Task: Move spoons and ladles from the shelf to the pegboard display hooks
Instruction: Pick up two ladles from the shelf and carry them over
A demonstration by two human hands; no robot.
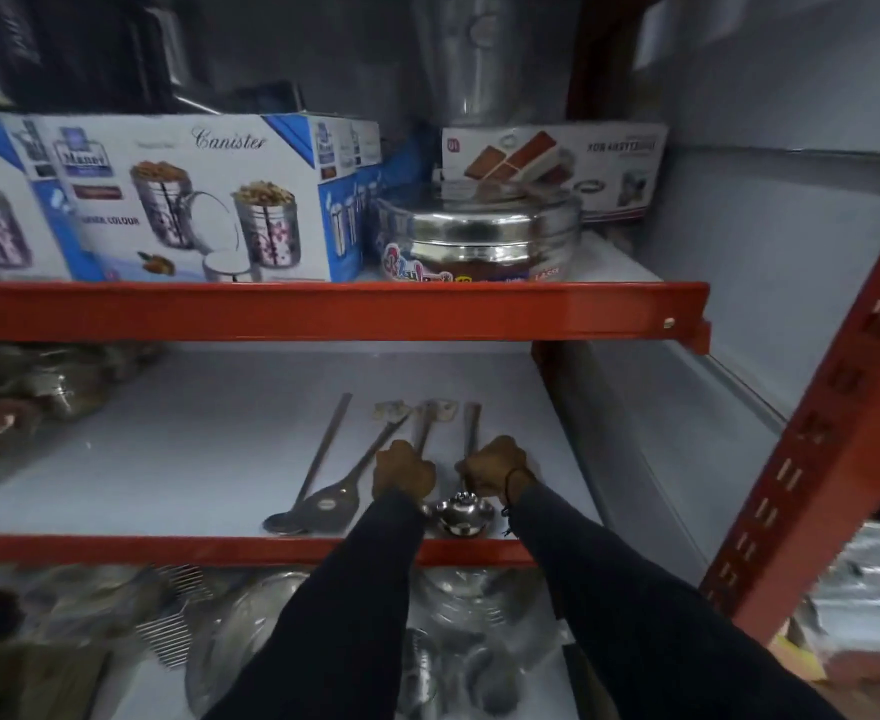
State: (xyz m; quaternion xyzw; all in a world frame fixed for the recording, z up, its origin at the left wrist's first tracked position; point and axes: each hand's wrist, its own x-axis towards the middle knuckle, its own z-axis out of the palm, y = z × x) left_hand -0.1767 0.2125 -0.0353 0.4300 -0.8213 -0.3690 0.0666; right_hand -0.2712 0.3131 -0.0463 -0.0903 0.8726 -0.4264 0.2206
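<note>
Several long steel utensils lie on the white middle shelf (193, 449), handles pointing to the back. At the left lies a spoon (318, 459), and beside it a flat spatula (346, 485) with a tagged handle. My left hand (403, 472) is closed around the handle of a third utensil (423, 426). My right hand (495, 467) is closed around the handle of a ladle (471, 423), whose shiny bowl (459, 513) rests near the shelf's front edge between my wrists. No pegboard is in view.
An orange rack beam (323, 309) crosses just above the shelf opening, and an orange upright (817, 433) stands at the right. Canister boxes (193, 200) and a steel tin (479, 226) fill the upper shelf. Bagged steelware (22, 397) sits at the left. More steel utensils (271, 631) lie on the shelf below.
</note>
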